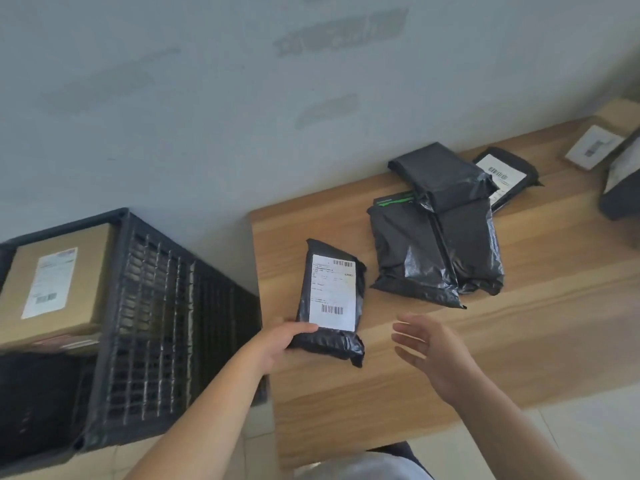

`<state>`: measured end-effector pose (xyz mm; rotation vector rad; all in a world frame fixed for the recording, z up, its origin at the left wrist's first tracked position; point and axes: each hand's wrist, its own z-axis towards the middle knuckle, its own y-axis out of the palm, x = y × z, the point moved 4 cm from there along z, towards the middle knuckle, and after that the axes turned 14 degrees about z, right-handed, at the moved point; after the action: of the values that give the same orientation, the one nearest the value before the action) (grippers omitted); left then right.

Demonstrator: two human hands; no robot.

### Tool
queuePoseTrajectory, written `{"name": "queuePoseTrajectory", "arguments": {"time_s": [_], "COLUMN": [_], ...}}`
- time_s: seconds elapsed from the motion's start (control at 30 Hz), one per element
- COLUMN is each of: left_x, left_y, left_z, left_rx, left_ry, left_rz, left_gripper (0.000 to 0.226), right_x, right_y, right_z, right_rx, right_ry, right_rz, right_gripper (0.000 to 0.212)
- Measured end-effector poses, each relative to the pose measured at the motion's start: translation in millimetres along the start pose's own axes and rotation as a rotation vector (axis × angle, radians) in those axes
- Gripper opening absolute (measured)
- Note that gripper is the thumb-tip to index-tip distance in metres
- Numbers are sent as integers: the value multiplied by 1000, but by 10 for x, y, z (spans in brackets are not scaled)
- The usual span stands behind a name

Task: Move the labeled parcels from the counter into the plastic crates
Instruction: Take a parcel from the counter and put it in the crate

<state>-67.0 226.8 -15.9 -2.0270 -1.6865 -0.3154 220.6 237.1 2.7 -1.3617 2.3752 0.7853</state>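
Observation:
A black plastic parcel with a white barcode label [331, 296] lies near the left end of the wooden counter [519, 341]. My left hand [280, 341] grips its near left corner, thumb on top by the label. My right hand [429, 348] hovers open just right of it, fingers spread, holding nothing. Further back lies a pile of black parcels [440, 237], and behind them another labeled black parcel [504, 178]. A black plastic crate [156, 323] stands left of the counter with a labeled cardboard box [55, 282] inside.
At the far right end of the counter sit a cardboard box with a label [599, 143] and a dark bag [623, 188]. A pale wall rises behind the counter. Light floor tiles show below the counter's front edge.

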Motion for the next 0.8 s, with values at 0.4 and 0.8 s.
{"name": "queuePoseTrajectory", "arguments": {"time_s": [0.4,0.8], "left_x": [-603,-898], "left_y": [-692,-1305], "left_z": [-1146,-2573], "left_rx": [-103,-98], "left_ry": [334,947], "left_rz": [-148,-245], "left_gripper": [49,61], "right_x": [590,671], "right_y": [770,1696], "right_z": [-789,-2590], "right_rx": [-196,-671], "right_ry": [-148,-510], "right_rz": [-338,-320], "right_gripper": [38,51]}}
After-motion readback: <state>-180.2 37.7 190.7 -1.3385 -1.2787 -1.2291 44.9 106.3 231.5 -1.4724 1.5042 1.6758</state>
